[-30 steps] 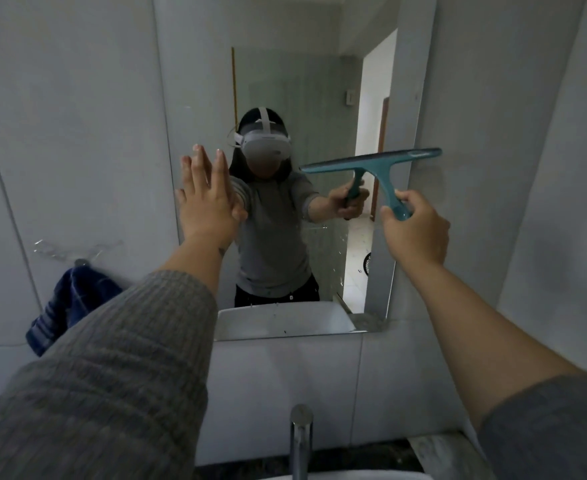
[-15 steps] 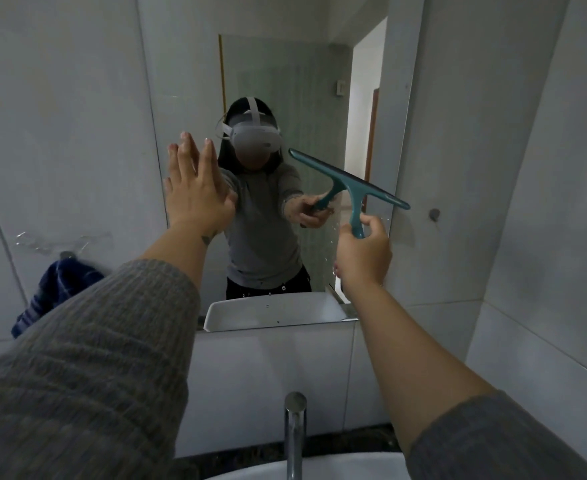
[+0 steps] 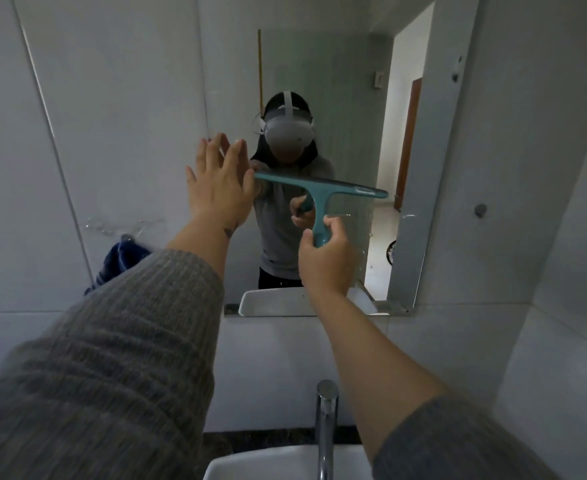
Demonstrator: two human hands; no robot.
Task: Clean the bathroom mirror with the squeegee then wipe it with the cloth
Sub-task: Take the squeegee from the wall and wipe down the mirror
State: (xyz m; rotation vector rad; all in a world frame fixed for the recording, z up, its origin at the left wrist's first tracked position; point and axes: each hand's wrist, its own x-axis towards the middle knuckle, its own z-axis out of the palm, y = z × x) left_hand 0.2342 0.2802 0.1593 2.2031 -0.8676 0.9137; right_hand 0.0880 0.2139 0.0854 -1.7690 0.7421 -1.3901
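The bathroom mirror (image 3: 347,81) hangs on the tiled wall ahead. My right hand (image 3: 326,261) grips the handle of a teal squeegee (image 3: 319,187), whose blade lies almost level across the middle of the glass, sloping slightly down to the right. My left hand (image 3: 221,183) is flat with fingers spread against the mirror's left edge, its fingers next to the blade's left tip. A dark blue cloth (image 3: 119,261) hangs from a hook on the left wall, partly hidden by my left sleeve.
A chrome tap (image 3: 326,424) rises from a white basin (image 3: 285,462) directly below. A round wall hook (image 3: 480,210) sits right of the mirror. The mirror reflects a person wearing a headset, and an open doorway.
My right hand has carried the squeegee left and down from the mirror's right edge to its middle, and the blade has levelled. My left hand stays on the glass.
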